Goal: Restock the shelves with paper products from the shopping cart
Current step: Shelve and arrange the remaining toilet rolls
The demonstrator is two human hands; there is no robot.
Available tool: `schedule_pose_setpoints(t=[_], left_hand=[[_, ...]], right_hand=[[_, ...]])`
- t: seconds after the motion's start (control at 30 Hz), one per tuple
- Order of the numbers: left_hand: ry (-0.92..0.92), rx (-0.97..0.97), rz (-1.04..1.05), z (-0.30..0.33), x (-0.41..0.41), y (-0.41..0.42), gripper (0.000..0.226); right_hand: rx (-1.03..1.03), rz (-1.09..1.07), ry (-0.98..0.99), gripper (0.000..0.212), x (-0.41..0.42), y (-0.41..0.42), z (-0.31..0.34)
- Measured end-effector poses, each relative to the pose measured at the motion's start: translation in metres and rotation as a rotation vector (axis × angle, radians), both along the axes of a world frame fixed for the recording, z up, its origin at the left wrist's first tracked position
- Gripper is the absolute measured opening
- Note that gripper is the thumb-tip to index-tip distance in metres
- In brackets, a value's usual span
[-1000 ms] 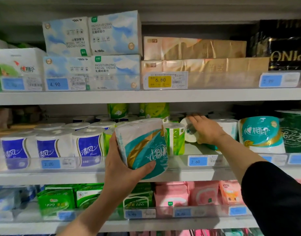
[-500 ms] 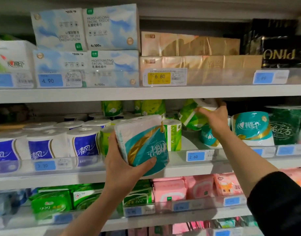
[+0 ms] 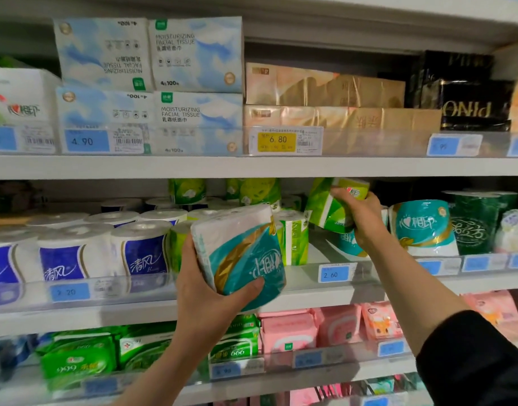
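One head cam only, so no shared view. Faces fwd, straight at the shelves (image 3: 251, 167), close up; shelf rows run across the whole frame, tilting w/ wide-angle bend. Both forearms enter from bottom center & lower right.

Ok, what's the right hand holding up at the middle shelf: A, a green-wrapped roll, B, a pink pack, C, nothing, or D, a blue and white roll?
A: the right hand grips a tilted green-wrapped toilet paper roll raised above the middle shelf.
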State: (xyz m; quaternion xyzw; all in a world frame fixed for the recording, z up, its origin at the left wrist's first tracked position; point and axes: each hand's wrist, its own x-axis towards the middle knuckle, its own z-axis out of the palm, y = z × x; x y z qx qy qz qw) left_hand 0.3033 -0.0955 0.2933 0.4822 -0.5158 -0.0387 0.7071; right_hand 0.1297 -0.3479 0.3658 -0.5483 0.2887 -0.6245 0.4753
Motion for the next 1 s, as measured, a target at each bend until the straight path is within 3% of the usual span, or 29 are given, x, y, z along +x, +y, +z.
schedule_pose_setpoints(t=[0.07,0.17,0.23,0.4,0.5,0.83,1.0], left_hand=[[-0.008,-0.001,0.012,-0.002,0.001,0.0,0.086],[-0.022,-0.002,0.023,-0.004,0.003,0.0,0.087],[-0.011,-0.005,0.013,-0.004,0.003,0.001,0.087],[0.012,-0.006,0.027,-0.008,0.008,0.004,0.089],[0.021,0.001,0.034,-0.01,0.01,0.004,0.088],[0.023,0.013,0.039,-0.009,0.004,0.002,0.087],[0.028,0.023,0.053,-0.008,0.001,0.002,0.1]], right_hand=[[-0.043,-0.073,0.072,0.058,0.001,0.004,0.001],[-0.006,-0.253,0.115,0.09,0.009,0.008,0.009],[0.003,-0.31,0.109,0.097,0.015,0.006,0.011],[0.07,-0.024,0.043,0.076,0.01,0.009,0.004],[0.083,0.15,-0.016,0.08,-0.001,0.007,-0.007],[0.015,0.106,0.043,0.069,0.007,0.025,-0.01],[0.018,0.1,0.057,0.066,0.006,0.028,-0.004]])
